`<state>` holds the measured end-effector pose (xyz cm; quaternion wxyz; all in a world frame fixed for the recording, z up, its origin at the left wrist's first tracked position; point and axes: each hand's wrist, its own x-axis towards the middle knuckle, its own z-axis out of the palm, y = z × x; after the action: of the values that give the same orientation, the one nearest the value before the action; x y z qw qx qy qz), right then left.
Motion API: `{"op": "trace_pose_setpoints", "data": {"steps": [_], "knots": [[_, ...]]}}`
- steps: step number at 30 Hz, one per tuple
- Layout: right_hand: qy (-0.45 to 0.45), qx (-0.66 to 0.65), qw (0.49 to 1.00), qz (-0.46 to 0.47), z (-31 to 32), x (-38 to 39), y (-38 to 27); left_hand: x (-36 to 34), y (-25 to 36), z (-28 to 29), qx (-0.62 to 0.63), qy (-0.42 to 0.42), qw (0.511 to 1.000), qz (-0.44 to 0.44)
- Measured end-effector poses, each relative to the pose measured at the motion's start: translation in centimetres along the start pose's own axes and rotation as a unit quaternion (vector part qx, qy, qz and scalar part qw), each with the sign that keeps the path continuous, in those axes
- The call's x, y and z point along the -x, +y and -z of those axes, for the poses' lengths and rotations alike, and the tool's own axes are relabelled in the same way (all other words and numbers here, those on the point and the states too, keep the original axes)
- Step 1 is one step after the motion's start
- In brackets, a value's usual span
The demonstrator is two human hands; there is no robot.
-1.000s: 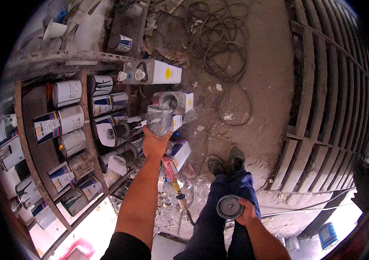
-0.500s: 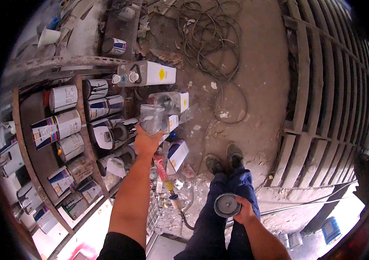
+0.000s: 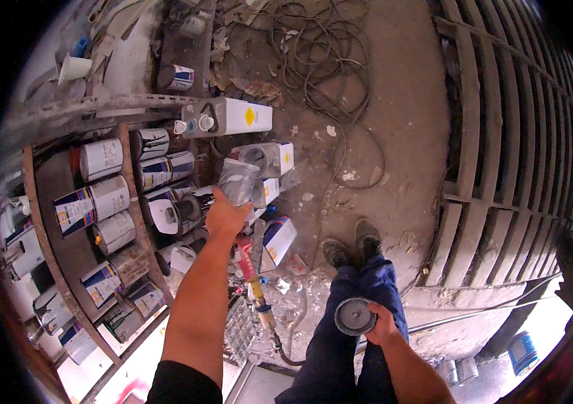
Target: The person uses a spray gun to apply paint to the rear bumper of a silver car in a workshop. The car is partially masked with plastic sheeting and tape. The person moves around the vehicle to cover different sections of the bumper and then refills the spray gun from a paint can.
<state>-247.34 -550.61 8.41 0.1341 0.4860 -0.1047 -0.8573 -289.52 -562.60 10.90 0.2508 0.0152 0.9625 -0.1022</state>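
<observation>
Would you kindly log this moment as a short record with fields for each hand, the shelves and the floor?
Left hand: left hand held out in front, gripping a grey can from below
Right hand: right hand low by the thigh, holding a round metal lid
Shelves: rusty rack on the left, filled with paint cans lying on their sides
Floor: dusty concrete with a white canister, a loose cable coil and the person's shoes
Right side: slatted metal grating
</observation>
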Motion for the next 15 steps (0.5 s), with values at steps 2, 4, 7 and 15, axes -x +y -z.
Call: {"op": "trace_pose_setpoints", "data": {"steps": [2,4,7,15], "knots": [[0.010,0.000,1.000,-0.002,0.0,0.1,-0.1,0.0,0.3,0.0,-0.012,0.001,1.000,-0.003],[0.008,0.002,1.000,0.003,-0.2,0.3,-0.3,0.0,0.8,0.1,-0.020,-0.002,1.000,-0.001],[0.004,0.009,1.000,0.002,-0.3,0.4,-0.5,0.1,1.1,0.2,-0.028,0.000,1.000,-0.005],[0.001,-0.013,1.000,0.019,1.3,0.1,-0.4,0.3,1.6,0.0,-0.026,0.001,1.000,-0.008]]}}
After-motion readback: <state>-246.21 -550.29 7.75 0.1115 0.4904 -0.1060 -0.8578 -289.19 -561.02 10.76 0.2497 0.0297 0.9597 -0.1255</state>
